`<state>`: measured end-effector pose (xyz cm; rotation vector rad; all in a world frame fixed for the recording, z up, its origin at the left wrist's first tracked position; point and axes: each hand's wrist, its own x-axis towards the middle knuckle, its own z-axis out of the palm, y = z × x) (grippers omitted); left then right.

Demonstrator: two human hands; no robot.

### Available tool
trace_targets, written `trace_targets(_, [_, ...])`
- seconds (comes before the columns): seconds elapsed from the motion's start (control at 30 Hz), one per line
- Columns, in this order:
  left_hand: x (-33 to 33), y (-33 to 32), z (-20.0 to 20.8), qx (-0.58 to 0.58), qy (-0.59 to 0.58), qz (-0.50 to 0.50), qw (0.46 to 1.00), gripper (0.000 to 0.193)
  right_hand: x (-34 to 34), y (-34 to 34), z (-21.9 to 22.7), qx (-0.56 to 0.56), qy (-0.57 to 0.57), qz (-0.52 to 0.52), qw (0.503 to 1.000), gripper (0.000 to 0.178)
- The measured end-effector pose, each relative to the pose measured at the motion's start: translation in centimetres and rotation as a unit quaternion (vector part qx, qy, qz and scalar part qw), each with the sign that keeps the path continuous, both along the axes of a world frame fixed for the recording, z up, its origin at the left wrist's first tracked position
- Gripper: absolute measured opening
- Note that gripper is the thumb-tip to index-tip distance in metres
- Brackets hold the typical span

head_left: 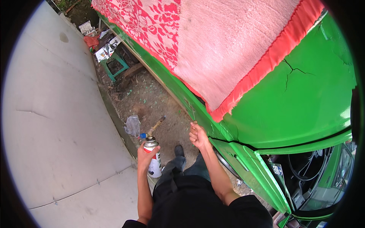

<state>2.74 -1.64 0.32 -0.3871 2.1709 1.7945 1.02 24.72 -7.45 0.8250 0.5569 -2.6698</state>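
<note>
In my left hand [145, 155] is a blowtorch: a white and red gas canister [155, 168] with a brass burner tube [156, 125] and a blue knob [143, 135]. The fingers wrap round the canister's upper part, and the burner points up and to the right. I see no clear flame at its end. My right hand [198, 135] is closed round a thin tool whose slim shaft [193, 113] sticks out above the fist, close to the green side panel [182, 95] of a vehicle. Its exact kind is too small to tell, as is whether its tip touches the panel.
A pink and red blanket [224, 45] covers part of the cracked green bodywork [300, 102]. The vehicle's door [247, 163] stands at the lower right. A pale wall [57, 114] runs along the left. On the dirt ground are a plastic bag [132, 125] and a green stool [116, 66].
</note>
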Motion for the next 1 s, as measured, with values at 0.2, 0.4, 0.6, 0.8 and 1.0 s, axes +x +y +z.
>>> trace_targets(0.2, [-1.7, -0.3, 0.8, -0.026, 0.011, -0.017, 0.999, 0.036, -3.9, -0.4, -0.9, 0.006, 0.018, -0.006, 1.0, 0.028])
trace_targets(0.4, [-1.1, -2.7, -0.3, -0.015, 0.011, 0.012, 1.0, 0.036, -1.7, -1.3, 0.3, -0.003, -0.012, -0.008, 1.0, 0.028])
trace_targets(0.6, [-1.3, -3.0, -0.7, -0.008, -0.013, 0.008, 1.0, 0.039, -4.3, -1.6, -0.8, 0.005, 0.023, -0.024, 0.999, 0.029])
trace_targets(0.8, [-2.1, -3.6, -0.9, 0.014, 0.003, -0.005, 1.0, 0.041, -3.4, -3.2, -0.2, 0.016, -0.006, -0.046, 0.999, 0.029])
trace_targets(1.0, [-2.2, -4.7, -2.0, 0.047, 0.008, -0.008, 0.999, 0.04, -2.3, -2.6, 0.0, 0.033, -0.017, -0.058, 0.998, 0.028])
